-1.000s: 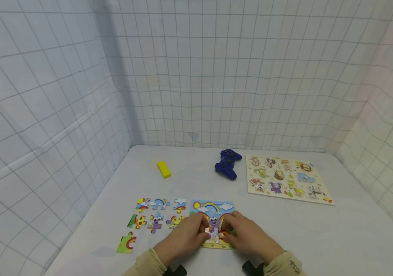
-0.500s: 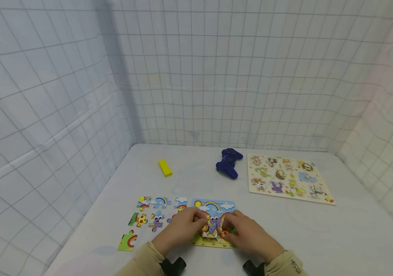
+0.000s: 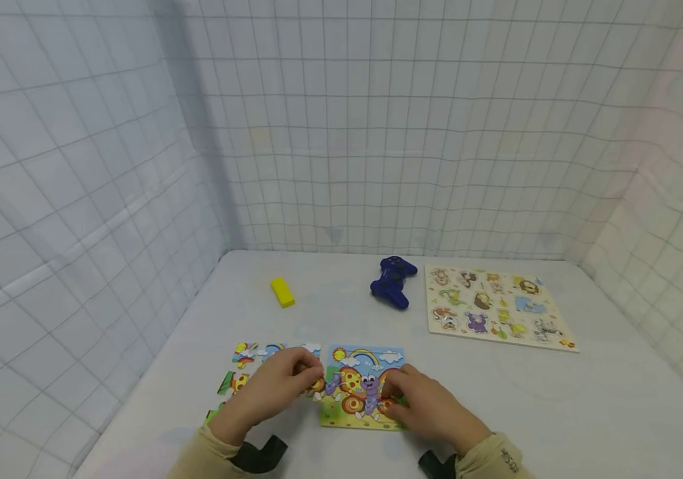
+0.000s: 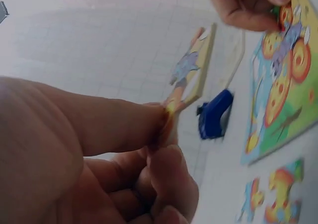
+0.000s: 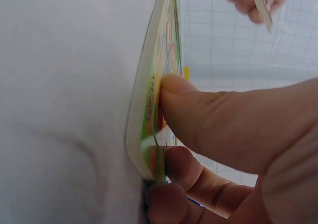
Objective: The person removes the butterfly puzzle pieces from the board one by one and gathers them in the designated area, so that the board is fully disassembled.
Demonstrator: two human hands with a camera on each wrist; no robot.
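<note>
My left hand is lifted over the loose pieces and pinches a puzzle piece between thumb and fingers. That piece shows a purple body and an orange swirl, and in the head view it overlaps the left side of the butterfly puzzle board. Against the board's right side, my right hand has curled fingers, with thumb and fingertip around a small red-and-green puzzle piece. The fingers largely hide this piece. On the board, the picture shows a purple butterfly, a sun and a rainbow.
Several loose puzzle pieces lie left of the board, partly behind my left hand. A yellow block, a blue game controller and an animal puzzle board lie farther back. Gridded white cloth encloses the table.
My left hand has lifted the purple-bodied piece off the board's middle and carried it left, uncovering the butterfly picture. My right hand stays at the board's right side.
</note>
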